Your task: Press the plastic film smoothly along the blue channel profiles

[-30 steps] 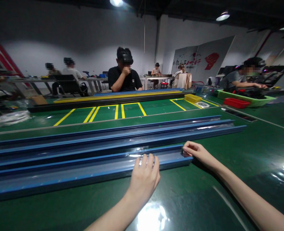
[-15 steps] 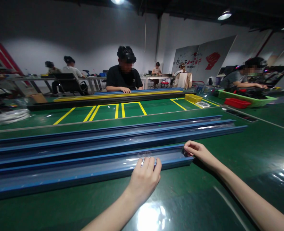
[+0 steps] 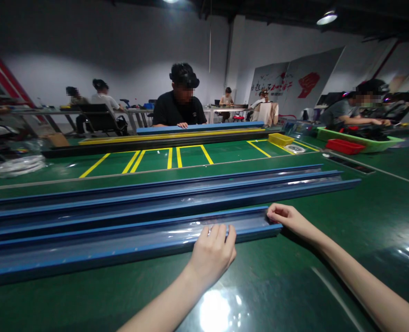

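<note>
A long blue channel (image 3: 128,236), lined with clear shiny film, lies lengthwise on the green table in front of me. My left hand (image 3: 214,251) rests on its near rim, fingers bent over the edge into the trough; the thumb is hidden. At the channel's right end, my right hand (image 3: 281,215) is closed in a pinch by the far corner. What lies between those fingertips is too small to make out. Just beyond, two more blue channels (image 3: 177,205) lie side by side, roughly parallel to the nearest one.
Across the table a person in black (image 3: 179,106) has a hand on a blue bar (image 3: 204,128), behind yellow and black bars. Yellow tape (image 3: 170,159) marks the tabletop. A yellow tray (image 3: 280,139), a red tray (image 3: 345,146) and a green bin (image 3: 377,146) stand at right.
My left hand has shifted slightly right along the rim; my right hand still pinches at the channel's end. Across the table, the person's blue bar has turned, showing a wider face.
</note>
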A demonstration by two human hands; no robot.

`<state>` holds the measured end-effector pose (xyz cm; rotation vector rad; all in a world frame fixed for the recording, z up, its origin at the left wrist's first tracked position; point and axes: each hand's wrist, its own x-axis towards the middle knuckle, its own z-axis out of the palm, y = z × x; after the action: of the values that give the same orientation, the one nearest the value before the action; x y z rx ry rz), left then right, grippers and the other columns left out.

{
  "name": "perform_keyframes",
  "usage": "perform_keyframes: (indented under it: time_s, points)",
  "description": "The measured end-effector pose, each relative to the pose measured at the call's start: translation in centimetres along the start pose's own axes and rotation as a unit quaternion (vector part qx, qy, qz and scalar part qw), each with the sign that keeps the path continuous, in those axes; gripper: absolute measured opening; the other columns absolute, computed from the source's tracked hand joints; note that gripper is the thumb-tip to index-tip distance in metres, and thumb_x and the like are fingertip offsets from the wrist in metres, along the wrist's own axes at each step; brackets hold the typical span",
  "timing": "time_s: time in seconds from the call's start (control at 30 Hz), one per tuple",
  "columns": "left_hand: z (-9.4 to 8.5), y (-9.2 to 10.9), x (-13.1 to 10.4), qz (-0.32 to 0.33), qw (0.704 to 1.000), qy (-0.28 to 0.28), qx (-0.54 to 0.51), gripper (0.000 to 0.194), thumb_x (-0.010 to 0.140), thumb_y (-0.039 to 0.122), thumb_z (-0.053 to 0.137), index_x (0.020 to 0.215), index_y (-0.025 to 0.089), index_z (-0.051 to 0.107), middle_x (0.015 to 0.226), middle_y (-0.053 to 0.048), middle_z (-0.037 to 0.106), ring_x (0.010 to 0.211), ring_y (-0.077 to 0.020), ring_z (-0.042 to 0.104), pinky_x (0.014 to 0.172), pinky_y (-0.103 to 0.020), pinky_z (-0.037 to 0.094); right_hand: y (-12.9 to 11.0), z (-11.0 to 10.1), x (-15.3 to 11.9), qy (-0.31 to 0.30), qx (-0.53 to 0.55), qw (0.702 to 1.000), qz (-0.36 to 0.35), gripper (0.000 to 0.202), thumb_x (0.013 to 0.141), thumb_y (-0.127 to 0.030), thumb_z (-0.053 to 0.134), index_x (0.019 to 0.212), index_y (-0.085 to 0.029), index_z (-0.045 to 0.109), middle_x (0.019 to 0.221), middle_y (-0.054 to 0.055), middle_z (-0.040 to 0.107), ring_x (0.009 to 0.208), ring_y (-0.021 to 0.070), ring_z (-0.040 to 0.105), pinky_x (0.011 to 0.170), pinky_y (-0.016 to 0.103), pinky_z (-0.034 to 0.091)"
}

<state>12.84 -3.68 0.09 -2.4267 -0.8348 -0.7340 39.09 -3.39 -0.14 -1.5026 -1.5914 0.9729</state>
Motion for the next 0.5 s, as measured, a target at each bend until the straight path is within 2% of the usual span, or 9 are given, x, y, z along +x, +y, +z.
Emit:
perform_keyframes:
  time_s: [0.3, 0.5]
  points:
    - [0.15, -0.18, 0.02, -0.001, 1.0, -0.012, -0.009, 0.024, 0.075, 0.021, 0.042, 0.096, 0.013, 0.052, 0.072, -0.003, 0.052, 0.067, -0.0171, 0.049, 0.057, -0.03, 0.036, 0.13, -0.01, 0.2, -0.02, 0.005, 1.0, 0.013, 0.026, 0.072, -0.042, 0.053, 0.065, -0.017, 0.048, 0.059, -0.003, 0.044, 0.056, 0.0085, 0.039, 0.053, 0.022, 0.03]
    - [0.13, -0.25, 0.03, 0.001, 1.0, -0.018, -0.007, 0.024, 0.075, 0.021, 0.042, 0.095, 0.013, 0.052, 0.071, -0.003, 0.052, 0.065, -0.0168, 0.049, 0.056, -0.03, 0.035, 0.25, -0.06, 0.27, -0.016, -0.017, 1.0, 0.019, 0.031, 0.069, -0.048, 0.052, 0.065, -0.018, 0.049, 0.061, -0.002, 0.047, 0.057, 0.0101, 0.042, 0.054, 0.023, 0.031]
